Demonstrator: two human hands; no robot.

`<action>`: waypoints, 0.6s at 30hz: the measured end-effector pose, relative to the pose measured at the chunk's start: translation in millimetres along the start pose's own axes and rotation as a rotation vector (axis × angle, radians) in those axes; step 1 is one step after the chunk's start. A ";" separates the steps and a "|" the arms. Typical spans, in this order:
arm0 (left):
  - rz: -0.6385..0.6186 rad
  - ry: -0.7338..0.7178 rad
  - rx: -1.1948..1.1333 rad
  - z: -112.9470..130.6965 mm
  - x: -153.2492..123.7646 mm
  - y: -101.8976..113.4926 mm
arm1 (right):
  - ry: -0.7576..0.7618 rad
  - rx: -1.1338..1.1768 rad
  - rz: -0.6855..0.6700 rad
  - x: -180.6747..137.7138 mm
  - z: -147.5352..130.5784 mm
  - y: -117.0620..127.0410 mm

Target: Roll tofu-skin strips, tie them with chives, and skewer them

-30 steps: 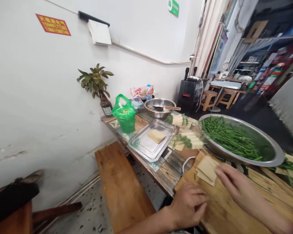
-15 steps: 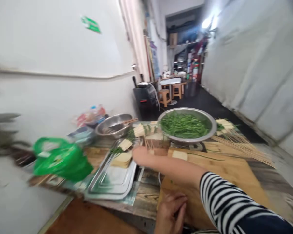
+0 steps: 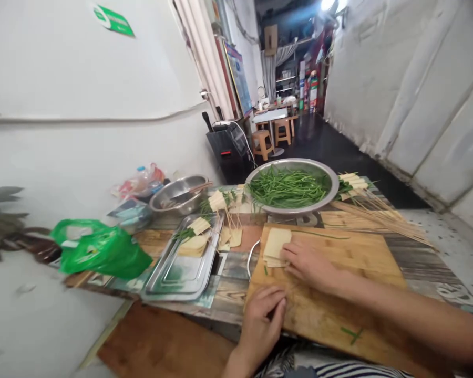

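My right hand point(image 3: 309, 265) is over the cutting board point(image 3: 339, 294), its fingertips closed on the right edge of a small stack of pale yellow tofu sheets point(image 3: 276, 245). At the board's near left corner rests my left hand point(image 3: 262, 317), fingers curled in and thumb close to them, with nothing visible in it. More tofu sheets point(image 3: 192, 247) lie on the metal tray point(image 3: 181, 286) to the left, beside a skewered tofu roll point(image 3: 199, 226) filled with greens. Green scraps point(image 3: 351, 334) dot the board.
A steel basin point(image 3: 333, 191) of long green chives point(image 3: 287, 188) stands behind the board. Finished skewers point(image 3: 382, 210) lie at right; others point(image 3: 217, 201) lie behind the tray. A green plastic bag point(image 3: 102, 254) and a second metal bowl point(image 3: 181, 194) sit at left.
My right hand has come back from the tray to the board, and the stack there looks larger. My left hand has stayed about where it was. The camera view has shifted slightly.
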State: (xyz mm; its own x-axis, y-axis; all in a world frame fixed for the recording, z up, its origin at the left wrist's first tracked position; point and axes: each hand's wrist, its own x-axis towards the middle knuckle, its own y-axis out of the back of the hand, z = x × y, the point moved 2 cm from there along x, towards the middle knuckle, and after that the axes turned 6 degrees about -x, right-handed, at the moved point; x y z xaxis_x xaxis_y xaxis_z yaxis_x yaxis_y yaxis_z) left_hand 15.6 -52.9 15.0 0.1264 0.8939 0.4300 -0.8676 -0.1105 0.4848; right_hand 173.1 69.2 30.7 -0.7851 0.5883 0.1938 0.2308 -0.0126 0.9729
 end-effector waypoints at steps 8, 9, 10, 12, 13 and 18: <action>-0.060 0.056 -0.002 13.2 6.9 7.9 | -0.003 -0.025 0.069 13.6 -5.4 1.3; -0.050 0.055 -0.003 14.3 7.2 8.7 | -0.023 -0.016 0.062 16.2 -5.0 3.6; -0.043 0.055 -0.001 15.4 7.5 9.4 | -0.033 -0.014 0.055 18.3 -4.7 5.7; -0.039 0.050 0.005 17.5 8.3 10.7 | -0.024 -0.018 0.041 21.4 -4.4 9.1; -0.039 0.046 0.007 18.5 8.8 11.5 | -0.008 -0.017 0.033 22.5 -4.6 10.3; -0.021 0.042 0.008 19.8 10.9 17.4 | -0.022 0.087 0.020 30.3 -1.2 17.7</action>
State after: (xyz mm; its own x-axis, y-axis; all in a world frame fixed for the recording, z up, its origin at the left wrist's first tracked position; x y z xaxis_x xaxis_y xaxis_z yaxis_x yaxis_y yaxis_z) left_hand 11.4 -53.6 43.2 0.1239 0.9136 0.3873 -0.8611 -0.0950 0.4995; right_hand 152.7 85.8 54.0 -0.7672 0.6062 0.2094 0.2959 0.0448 0.9542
